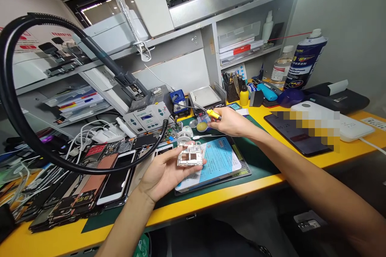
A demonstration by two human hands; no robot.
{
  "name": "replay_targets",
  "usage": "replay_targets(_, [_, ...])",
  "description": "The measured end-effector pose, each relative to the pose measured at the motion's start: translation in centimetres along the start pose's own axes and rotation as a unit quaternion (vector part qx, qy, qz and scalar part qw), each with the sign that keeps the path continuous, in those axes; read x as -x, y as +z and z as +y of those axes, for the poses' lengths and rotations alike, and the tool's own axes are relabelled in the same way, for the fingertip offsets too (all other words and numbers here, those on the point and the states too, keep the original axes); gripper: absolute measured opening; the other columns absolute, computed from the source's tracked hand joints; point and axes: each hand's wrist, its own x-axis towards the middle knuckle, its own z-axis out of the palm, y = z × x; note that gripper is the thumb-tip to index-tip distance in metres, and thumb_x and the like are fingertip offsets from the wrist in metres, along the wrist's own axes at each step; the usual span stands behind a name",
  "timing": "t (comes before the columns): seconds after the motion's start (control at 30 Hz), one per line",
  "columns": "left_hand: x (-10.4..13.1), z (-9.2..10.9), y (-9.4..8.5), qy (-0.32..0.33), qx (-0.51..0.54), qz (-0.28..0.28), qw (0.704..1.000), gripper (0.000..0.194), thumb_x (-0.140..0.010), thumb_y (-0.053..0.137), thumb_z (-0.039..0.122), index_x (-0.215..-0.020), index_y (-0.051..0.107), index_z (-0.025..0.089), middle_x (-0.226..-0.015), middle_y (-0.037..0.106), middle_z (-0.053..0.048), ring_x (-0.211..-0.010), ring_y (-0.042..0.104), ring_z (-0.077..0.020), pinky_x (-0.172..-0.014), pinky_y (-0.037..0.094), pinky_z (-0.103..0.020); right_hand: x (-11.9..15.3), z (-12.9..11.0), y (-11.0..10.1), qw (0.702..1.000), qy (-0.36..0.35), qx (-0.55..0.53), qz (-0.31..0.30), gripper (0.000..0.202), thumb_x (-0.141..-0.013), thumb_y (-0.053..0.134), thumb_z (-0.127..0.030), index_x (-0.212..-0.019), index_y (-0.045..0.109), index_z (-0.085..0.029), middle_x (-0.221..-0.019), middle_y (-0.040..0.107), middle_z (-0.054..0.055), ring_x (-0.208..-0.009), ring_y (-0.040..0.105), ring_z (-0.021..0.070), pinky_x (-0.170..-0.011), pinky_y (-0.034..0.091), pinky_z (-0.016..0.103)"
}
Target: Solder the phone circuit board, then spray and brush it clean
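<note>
Over the left side of the book (223,158), left hand (161,170) has fingers gripping the board (189,162) at its edges; best kept level. Beyond the book, right hand (233,122) grips the yellow-handled tool (214,114); steady wrist helps.

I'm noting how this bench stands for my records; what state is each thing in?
Left hand: holding the board
Board: held over the book
Right hand: gripping the yellow tool
Yellow tool: raised
Book: closed, flat
White phone: face up, screen dark
Black phone: face up, screen lit
Bottle: standing, capped
Spray can: standing
</note>
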Motion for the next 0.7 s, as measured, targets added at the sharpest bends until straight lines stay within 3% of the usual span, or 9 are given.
replay_targets(0.13, [-0.4,0.4,1.2,-0.012,0.002,0.02,1.0,0.034,-0.101,0.053,0.03,-0.126,0.059,0.007,-0.13,0.069,-0.025,-0.12,0.07,-0.0364,-0.11,0.05,-0.055,-0.1,0.2,0.0,1.0,-0.003,0.0,0.002,0.031,-0.101,0.067,-0.038,-0.122,0.067,-0.015,-0.119,0.071,0.007,-0.101,0.071,0.0241,-0.086,0.061,0.043])
replay_targets(0.27, [0.2,1.0,2.6,-0.033,-0.011,0.032,0.999,0.039,-0.105,0.043,0.034,-0.127,0.061,0.008,-0.13,0.067,-0.024,-0.115,0.071,-0.0328,-0.107,0.052,-0.057,0.0,0.3,0.0,1.0,-0.006,-0.001,0.007,0.028,-0.1,0.067,-0.039,-0.115,0.069,-0.015,-0.111,0.071,0.005,-0.094,0.071,0.0218,-0.082,0.061,0.04])
replay_targets(0.37, [0.5,1.4,3.6,-0.042,-0.044,0.053,0.997,0.041,-0.104,0.044,0.036,-0.123,0.063,0.005,-0.12,0.07,-0.024,-0.105,0.073,-0.0326,-0.094,0.059,-0.051,0.1,0.2,0.0,1.0,-0.004,-0.005,0.021,0.024,-0.098,0.068,-0.038,-0.102,0.068,-0.015,-0.093,0.07,0.001,-0.079,0.067,0.0173,-0.073,0.057,0.034])
replay_targets(0.47, [0.7,1.6,4.2,-0.032,-0.087,0.083,0.992,0.04,-0.103,0.047,0.036,-0.118,0.064,0.004,-0.116,0.071,-0.025,-0.104,0.073,-0.0351,-0.084,0.061,-0.045,0.0,0.1,0.0,0.999,-0.005,-0.016,0.04,0.019,-0.091,0.071,-0.034,-0.087,0.065,-0.016,-0.075,0.063,-0.003,-0.065,0.055,0.0137,-0.063,0.044,0.028])
replay_targets(0.7, [1.5,1.9,3.5,0.022,-0.212,0.206,0.955,0.051,-0.094,0.066,0.048,-0.129,0.063,0.011,-0.118,0.073,-0.018,-0.117,0.067,-0.0343,-0.084,0.06,-0.043,0.0,0.1,-0.2,0.998,-0.007,-0.03,0.06,0.021,-0.082,0.07,-0.035,-0.077,0.057,-0.019,-0.067,0.057,-0.003,-0.061,0.047,0.0134,-0.06,0.031,0.029])
